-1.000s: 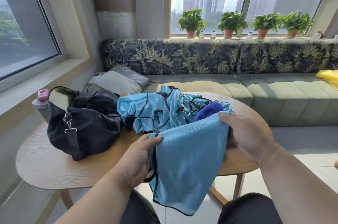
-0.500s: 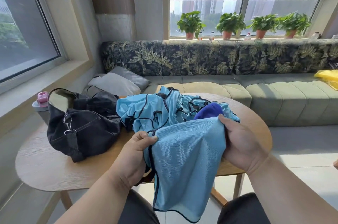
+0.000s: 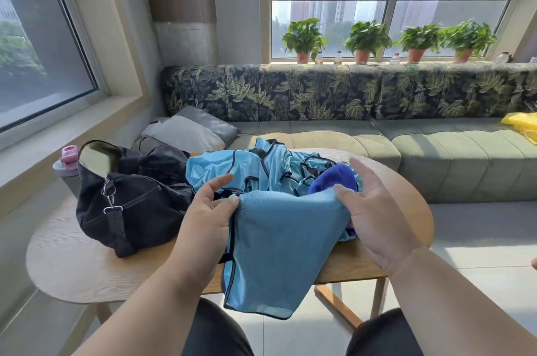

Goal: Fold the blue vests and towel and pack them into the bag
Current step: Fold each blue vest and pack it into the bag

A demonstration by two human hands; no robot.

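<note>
I'm pinching one blue vest (image 3: 279, 242) by its top edge – left hand (image 3: 207, 222) and right hand (image 3: 374, 219) each gripping a corner – letting it hang off the table (image 3: 87, 262) to straighten for folding, beside the bag (image 3: 128, 198).

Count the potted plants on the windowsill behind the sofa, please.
4, lined along the sill: far-left plant, second plant, third plant, far-right plant. None seems hidden.

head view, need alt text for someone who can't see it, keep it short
Both hands, left hand and right hand, pinch the top edge of a light blue vest that hangs off the near edge of a wooden table. Behind it lie more blue vests, and a black bag sits to the left.
</note>
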